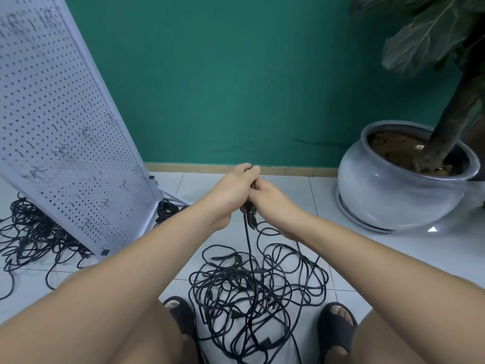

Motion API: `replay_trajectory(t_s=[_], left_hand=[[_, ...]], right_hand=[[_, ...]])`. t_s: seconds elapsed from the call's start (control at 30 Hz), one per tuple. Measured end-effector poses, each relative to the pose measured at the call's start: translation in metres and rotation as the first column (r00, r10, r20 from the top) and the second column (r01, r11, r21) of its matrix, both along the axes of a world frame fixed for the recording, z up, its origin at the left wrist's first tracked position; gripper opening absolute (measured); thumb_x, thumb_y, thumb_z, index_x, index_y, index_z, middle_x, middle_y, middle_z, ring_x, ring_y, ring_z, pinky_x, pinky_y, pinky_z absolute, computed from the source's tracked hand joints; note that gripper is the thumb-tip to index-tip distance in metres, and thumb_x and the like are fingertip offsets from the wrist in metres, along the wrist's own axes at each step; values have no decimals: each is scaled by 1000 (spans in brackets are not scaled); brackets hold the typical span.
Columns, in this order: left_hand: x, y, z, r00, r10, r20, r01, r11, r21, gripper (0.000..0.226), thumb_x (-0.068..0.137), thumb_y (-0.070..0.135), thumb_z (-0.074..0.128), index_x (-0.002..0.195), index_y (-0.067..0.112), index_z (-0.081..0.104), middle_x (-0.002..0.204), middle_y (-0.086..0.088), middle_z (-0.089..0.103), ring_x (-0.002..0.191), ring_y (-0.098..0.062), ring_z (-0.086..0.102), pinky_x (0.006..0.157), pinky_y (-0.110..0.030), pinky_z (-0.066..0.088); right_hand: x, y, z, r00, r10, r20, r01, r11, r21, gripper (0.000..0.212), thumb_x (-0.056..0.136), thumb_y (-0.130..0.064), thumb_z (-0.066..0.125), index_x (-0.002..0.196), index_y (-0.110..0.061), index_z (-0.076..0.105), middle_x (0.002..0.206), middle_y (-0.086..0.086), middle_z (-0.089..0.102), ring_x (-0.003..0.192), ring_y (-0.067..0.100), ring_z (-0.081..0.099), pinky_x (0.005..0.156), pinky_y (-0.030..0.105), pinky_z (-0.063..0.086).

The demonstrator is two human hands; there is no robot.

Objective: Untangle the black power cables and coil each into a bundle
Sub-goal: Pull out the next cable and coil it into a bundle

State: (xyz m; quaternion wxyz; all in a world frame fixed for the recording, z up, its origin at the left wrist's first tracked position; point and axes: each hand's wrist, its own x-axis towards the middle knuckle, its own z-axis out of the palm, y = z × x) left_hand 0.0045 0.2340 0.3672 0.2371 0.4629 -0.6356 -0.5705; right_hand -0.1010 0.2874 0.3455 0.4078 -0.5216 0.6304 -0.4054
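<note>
Left grip point(231, 190) and right grip point(271, 199) clasp cable point(247, 232) (tangle point(257, 292) between sandals point(181, 315)).

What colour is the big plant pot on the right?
The plant pot is a glossy pale blue-grey, seen best in the head view, the only view here.

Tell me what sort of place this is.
Probably an indoor workroom or shop corner: white pegboard stand with hooks, tiled floor strewn with black cables, potted plant by a green wall.

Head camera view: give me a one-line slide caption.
Left hand and right hand grip a black cable above the tangled pile on the tiled floor.
</note>
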Motion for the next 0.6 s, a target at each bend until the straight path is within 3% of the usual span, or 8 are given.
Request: replay_trajectory(t_s=[0.07,0.13,0.23,0.33,0.43,0.5,0.6], left_hand=[[2,-3,-1,1000,-27,3,28,997,-75,27,108,40,45,94,20,58,78,0,61,67,-21,55,69,-32,45],[4,-6,-6,998,66,-11,-67,992,-103,22,107,40,48,105,22,60,76,9,65,72,-10,60,72,-30,44],[10,-10,-26,972,223,76,-219,974,-53,23,104,43,54,115,23,54,103,3,69,94,-16,61,77,-36,44],[15,3,-47,976,119,184,-162,957,240,50,104,62,50,126,17,50,111,-10,64,87,-23,66,68,-34,50],[20,16,-56,998,54,43,-69,830,554,79,96,85,34,134,16,47,116,-21,73,90,-36,78,72,-41,63],[22,18,-62,993,98,-69,-25,733,680,80,98,83,29,141,17,41,118,-30,73,98,-47,77,79,-52,64],[23,23,-66,971,108,-214,107,603,791,54,113,58,28,139,12,38,124,-37,69,111,-53,71,89,-56,59]], right_hand=[[-7,-3,5,985,-33,169,33,999,3,15,98,-7,49,88,-12,59,68,1,66,63,14,57,63,29,41],[-19,-5,8,945,-52,323,54,999,4,14,91,-5,52,81,-13,58,66,6,63,64,19,58,71,37,39],[-34,-6,12,861,-51,506,57,998,4,13,88,2,50,87,-10,55,66,7,48,61,24,49,74,40,39],[-37,-3,13,828,-55,559,60,998,9,17,90,7,47,89,-9,54,66,6,39,59,23,39,67,35,35],[-33,-1,14,833,-43,551,59,998,-11,16,89,8,47,95,-6,54,64,6,37,59,23,36,65,35,33],[-31,0,15,830,-39,556,66,997,-30,18,90,8,45,96,-6,54,64,6,36,60,23,34,64,34,34],[-26,-1,17,831,-15,557,51,997,-50,19,89,8,43,96,-6,53,63,6,34,60,23,33,64,34,33]])
